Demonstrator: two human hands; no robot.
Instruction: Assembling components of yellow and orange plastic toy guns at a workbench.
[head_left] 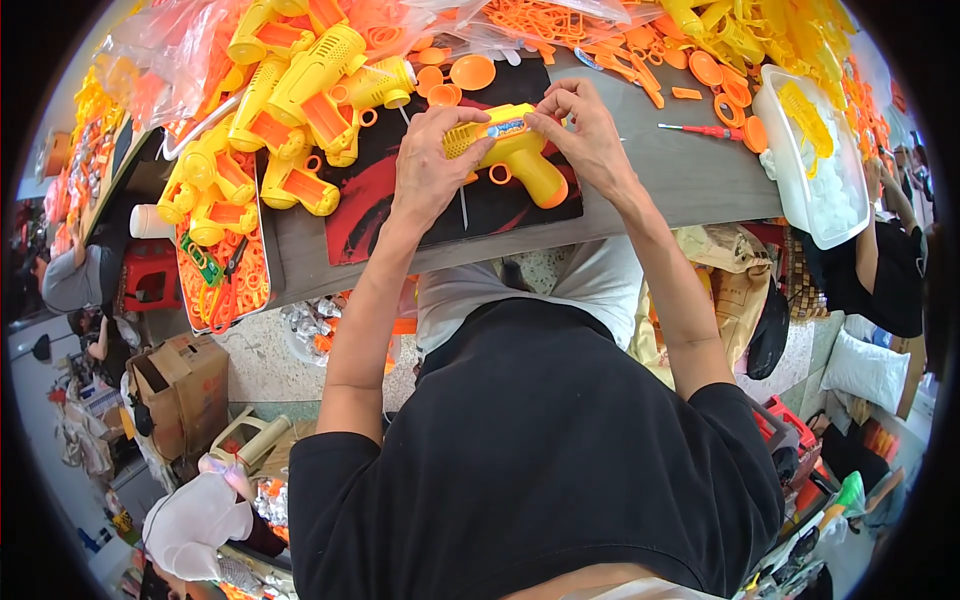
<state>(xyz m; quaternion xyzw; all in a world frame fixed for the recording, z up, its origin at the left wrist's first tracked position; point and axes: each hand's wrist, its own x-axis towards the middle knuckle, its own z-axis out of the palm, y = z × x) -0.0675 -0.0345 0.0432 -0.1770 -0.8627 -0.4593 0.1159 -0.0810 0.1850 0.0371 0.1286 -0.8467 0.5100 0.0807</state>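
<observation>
A yellow toy water gun (538, 176) lies on its side over a black and red mat (352, 222), its handle toward me. My left hand (428, 168) is closed around the slotted end of its body. At the other end, my right hand (588, 142) has thumb and forefinger pinched on the body, beside the right end of a small blue printed label (507, 128). The label sits along the gun's upper side. Below the body shows an orange ring-shaped trigger (500, 174). Whether the right fingertips touch the label itself I cannot tell.
Several yellow gun bodies (318, 75) are heaped at the left, over a tray of orange parts (215, 285) with green-handled snips (200, 262). Orange discs (472, 72) lie behind the mat. Rightward are a red screwdriver (705, 130) and a white bin (848, 212). Other people sit at both sides.
</observation>
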